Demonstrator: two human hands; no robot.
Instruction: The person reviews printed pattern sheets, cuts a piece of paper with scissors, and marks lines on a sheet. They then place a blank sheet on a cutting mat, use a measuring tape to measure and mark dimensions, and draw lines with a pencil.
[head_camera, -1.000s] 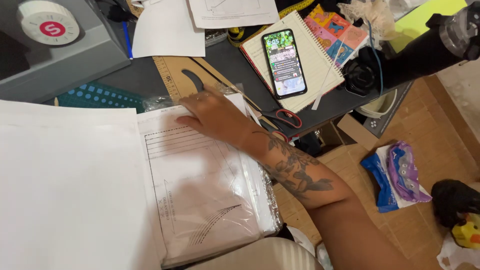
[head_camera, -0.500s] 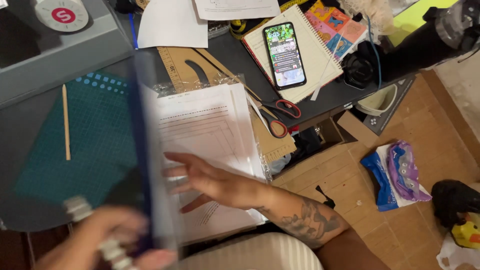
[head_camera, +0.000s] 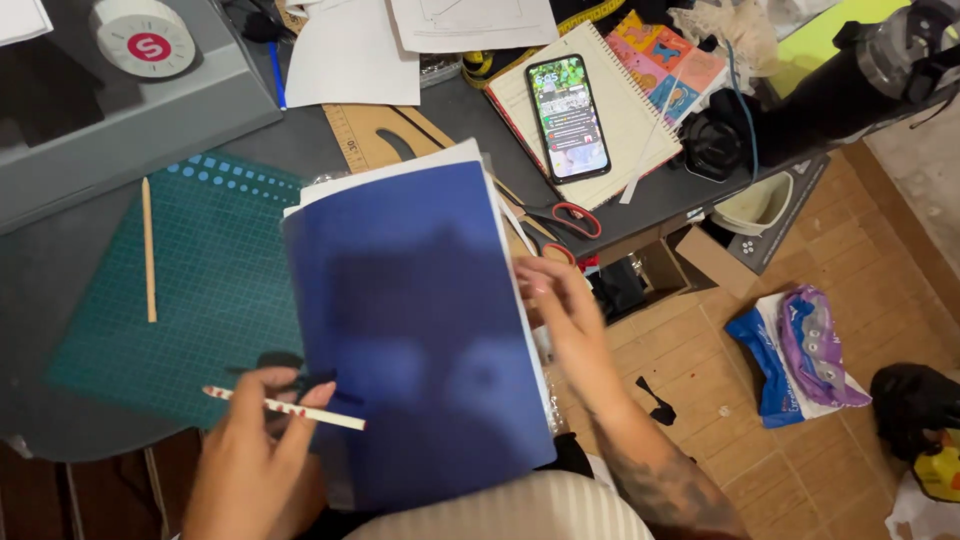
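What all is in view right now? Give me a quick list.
folder: one, blue, closed over white sheets, desk centre
cutting mat: one, green, under folder's left
wooden stick: one, tan, on mat
phone: one, black, screen lit, on notebook
spiral notebook: one, cream pages, desk's far right
scissors: one, red-handled, beside folder
wooden ruler: one, tan, behind folder
left hand: holds a white pencil, at folder's left edge
right hand: at folder's right edge

Your dark blue folder (head_camera: 425, 330) sits closed at the centre of the frame, cover up, slightly tilted, with white sheets showing along its upper and right edges. A thin white pencil with red marks (head_camera: 285, 408) crosses its lower left corner.
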